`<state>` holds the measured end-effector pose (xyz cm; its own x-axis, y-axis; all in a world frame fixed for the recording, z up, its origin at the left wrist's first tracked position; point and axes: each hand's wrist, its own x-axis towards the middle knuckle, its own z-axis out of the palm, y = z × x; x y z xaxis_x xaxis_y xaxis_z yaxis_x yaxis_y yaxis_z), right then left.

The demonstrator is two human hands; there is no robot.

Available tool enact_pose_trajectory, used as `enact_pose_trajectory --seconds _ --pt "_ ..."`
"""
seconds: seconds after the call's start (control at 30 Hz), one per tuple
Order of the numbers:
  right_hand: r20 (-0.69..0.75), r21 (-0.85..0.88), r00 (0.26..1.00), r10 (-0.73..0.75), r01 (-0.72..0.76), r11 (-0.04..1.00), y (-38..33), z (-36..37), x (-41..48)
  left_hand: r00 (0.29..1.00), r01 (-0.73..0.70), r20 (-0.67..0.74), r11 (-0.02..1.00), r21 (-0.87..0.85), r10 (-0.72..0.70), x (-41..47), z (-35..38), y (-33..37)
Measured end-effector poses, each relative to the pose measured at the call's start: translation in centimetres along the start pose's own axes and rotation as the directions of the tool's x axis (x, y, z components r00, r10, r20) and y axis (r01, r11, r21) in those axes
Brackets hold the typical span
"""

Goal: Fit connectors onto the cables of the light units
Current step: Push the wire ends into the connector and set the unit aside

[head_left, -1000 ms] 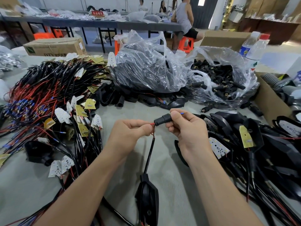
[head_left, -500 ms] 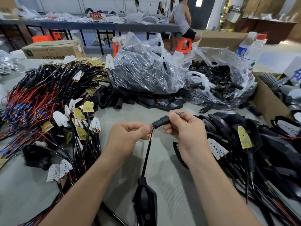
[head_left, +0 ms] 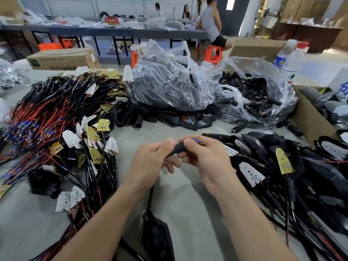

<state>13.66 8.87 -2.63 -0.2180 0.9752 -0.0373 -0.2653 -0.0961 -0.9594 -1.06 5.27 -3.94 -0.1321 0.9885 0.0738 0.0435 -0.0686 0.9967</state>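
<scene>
Two pinch grips on one black connector [head_left: 178,148], left hand [head_left: 152,161] and right hand [head_left: 207,157], blue wire tips [head_left: 196,140] apparently beyond it.

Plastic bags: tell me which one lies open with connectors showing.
The right-hand bag, nearest the water bottles: its mouth gapes over loose black connectors; the left bag is gathered shut.

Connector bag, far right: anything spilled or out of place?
Yes. The clear plastic bag lies open, and a few black connectors sit loose on the table just in front of it, outside the bag. Nothing there looks damaged.
</scene>
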Motion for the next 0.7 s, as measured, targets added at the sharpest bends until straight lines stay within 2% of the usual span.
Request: enact_pose_trajectory --seconds 0.07,0.13,0.17,0.23,0.3,0.37,0.47,0.53,0.57,0.6,0.63,0.67,0.7 --pt "-0.058 -0.261 0.990 -0.127 0.108 0.959 0.5 0.4 0.0 1.000 -0.023 -0.014 0.994 0.110 0.024 0.1 0.1 -0.3" --pt "-0.098 -0.513 0.959 -0.267 0.181 0.839 0.8 0.4 0.2 0.999 -0.017 -0.035 0.989 0.145 0.022 0.1 0.1 -0.4" --pt "-0.106 -0.581 0.939 -0.327 0.208 0.786 0.8 0.2 0.2 0.999 -0.009 -0.044 0.989 0.145 0.015 0.0 0.1 -0.5" --pt "-0.160 -0.586 0.906 -0.392 0.233 0.776 0.6 -0.6 0.5 0.999 0.003 -0.035 0.992 0.126 0.002 -0.2 0.3 -0.4" --pt "-0.254 -0.450 0.897 -0.361 0.220 0.865 0.0 -1.3 0.9 0.999 0.032 0.025 0.995 0.097 -0.034 -0.4 0.7 0.0" --pt "-0.317 -0.316 0.905 -0.285 0.182 0.931 -0.2 -1.2 1.0 0.988 0.067 0.137 0.996 0.066 -0.076 -0.5 1.1 0.4" --pt "-0.336 -0.235 0.916 -0.219 0.144 0.961 -0.4 -0.8 0.8 0.937 0.118 0.330 0.993 0.003 -0.113 -0.9 1.1 1.2" --pt "-0.327 -0.301 0.909 -0.258 0.159 0.940 -0.6 -0.6 0.6 0.912 0.178 0.384 0.983 -0.050 -0.145 -1.0 0.8 1.4" --pt "-0.315 -0.416 0.894 -0.320 0.173 0.893 -0.6 -0.6 0.5 0.924 0.168 0.352 0.985 -0.025 -0.149 -0.9 0.7 1.3" --pt "-0.290 -0.557 0.874 -0.389 0.177 0.811 -0.6 -0.6 0.5 0.960 0.076 0.261 0.993 0.091 -0.097 -0.9 0.5 0.8" --pt "-0.251 -0.673 0.863 -0.439 0.170 0.719 -0.6 -0.6 0.4 0.989 -0.078 0.142 0.947 0.311 0.035 -0.9 0.4 0.2" --pt "-0.207 -0.739 0.866 -0.456 0.167 0.653 -0.7 -0.5 0.3 0.974 -0.210 0.053 0.792 0.574 0.219 -0.9 0.3 -0.5" --pt "-0.171 -0.756 0.880 -0.443 0.171 0.632 -0.7 -0.3 0.3 0.925 -0.263 0.018 0.603 0.753 0.380 -1.0 0.4 -1.0"
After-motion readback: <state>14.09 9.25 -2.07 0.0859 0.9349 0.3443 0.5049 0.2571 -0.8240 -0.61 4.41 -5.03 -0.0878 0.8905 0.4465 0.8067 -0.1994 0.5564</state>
